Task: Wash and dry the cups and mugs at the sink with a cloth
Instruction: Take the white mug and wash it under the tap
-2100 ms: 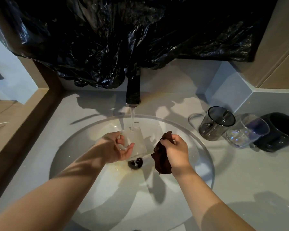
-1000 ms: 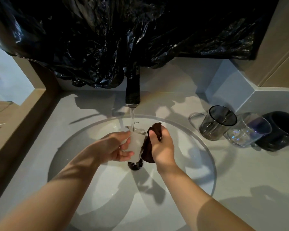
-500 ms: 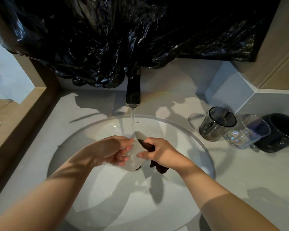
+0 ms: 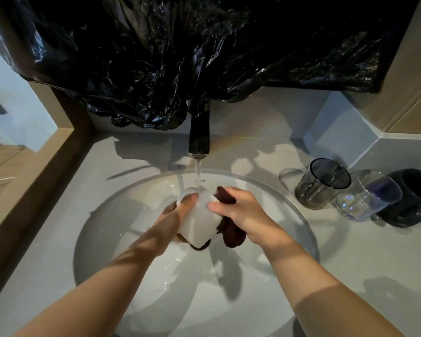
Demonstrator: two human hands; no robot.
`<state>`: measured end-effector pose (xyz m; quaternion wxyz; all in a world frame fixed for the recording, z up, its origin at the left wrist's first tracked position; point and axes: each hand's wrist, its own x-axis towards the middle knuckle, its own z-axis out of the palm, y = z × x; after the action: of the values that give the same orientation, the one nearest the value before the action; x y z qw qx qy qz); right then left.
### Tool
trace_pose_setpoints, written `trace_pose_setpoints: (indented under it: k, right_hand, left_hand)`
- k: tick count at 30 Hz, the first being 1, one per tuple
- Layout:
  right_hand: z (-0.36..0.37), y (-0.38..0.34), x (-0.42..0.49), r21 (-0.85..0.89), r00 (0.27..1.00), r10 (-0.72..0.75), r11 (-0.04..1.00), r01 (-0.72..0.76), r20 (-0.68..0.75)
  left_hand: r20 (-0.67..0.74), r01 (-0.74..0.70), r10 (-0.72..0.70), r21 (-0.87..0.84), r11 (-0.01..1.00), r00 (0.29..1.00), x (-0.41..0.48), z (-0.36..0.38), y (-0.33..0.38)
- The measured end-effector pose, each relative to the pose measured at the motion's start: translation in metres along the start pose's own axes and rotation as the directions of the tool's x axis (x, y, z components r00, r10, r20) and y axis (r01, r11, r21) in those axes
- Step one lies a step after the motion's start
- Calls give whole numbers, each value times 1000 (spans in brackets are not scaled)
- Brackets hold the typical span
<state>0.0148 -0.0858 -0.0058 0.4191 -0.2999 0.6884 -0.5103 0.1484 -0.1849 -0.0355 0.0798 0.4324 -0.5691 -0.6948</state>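
Note:
A white mug (image 4: pixel 201 218) is tilted over the middle of the round white sink (image 4: pixel 301 215), just under the running water. My left hand (image 4: pixel 178 210) grips it at the handle side, thumb on its wall. My right hand (image 4: pixel 238 210) holds a dark brown cloth (image 4: pixel 231 233) against the mug's right side, thumb lying on the mug. A smoked glass mug (image 4: pixel 322 184), a clear glass (image 4: pixel 367 197) and a black mug (image 4: pixel 413 198) stand together on the counter to the right.
A dark tap (image 4: pixel 199 135) at the back of the sink pours a thin stream. Black plastic sheeting (image 4: pixel 192 52) hangs over the wall above it. Grey counter (image 4: pixel 374 263) surrounds the basin; a wooden ledge (image 4: pixel 29 178) runs along the left.
The mug has turned from upright under the stream to tilted with its side up. My right hand brought the cloth from apart on the right in against the mug.

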Motion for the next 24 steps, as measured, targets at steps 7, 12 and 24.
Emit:
trace_pose_setpoints:
  k: [7, 12, 24]
  right_hand:
    - [20, 9, 2, 178, 819, 52, 982, 62, -571]
    - [58, 18, -7, -254, 908, -247, 953, 165, -337]
    - [61, 19, -13, -397, 988, -48, 918, -15, -149]
  left_hand:
    - [-106, 152, -183, -246, 957, 977, 7, 10, -11]
    - [-108, 183, -232, -343, 921, 967, 11, 22, -8]
    - [-233, 169, -303, -462, 871, 924, 14, 27, 5]
